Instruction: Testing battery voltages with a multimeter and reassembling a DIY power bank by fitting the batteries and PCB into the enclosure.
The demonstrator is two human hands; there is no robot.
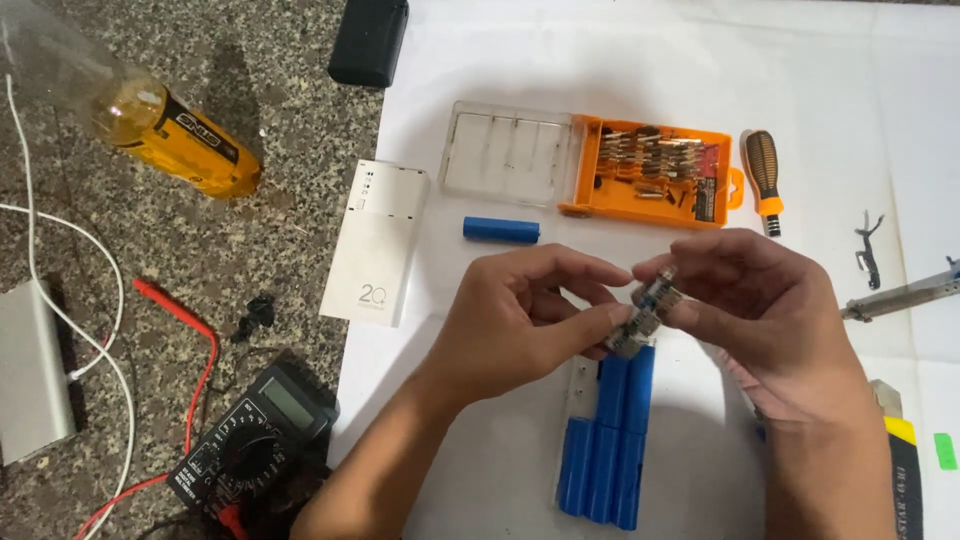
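My left hand (530, 310) and my right hand (750, 310) meet over the white sheet and together pinch a small circuit board (645, 310) with metal parts, held tilted between the fingertips. Directly below them lies a pack of blue cylindrical cells (605, 450) in a clear tray. One loose blue cell (500, 230) lies further up the sheet, apart from both hands.
An open orange bit case (650, 175) with a clear lid, a screwdriver (765, 180), a white power-bank shell (375, 245), a black multimeter (255, 435) with red leads, a bottle of yellow liquid (165, 130), a soldering iron (900, 295), tweezers (868, 250), a silver box (30, 375).
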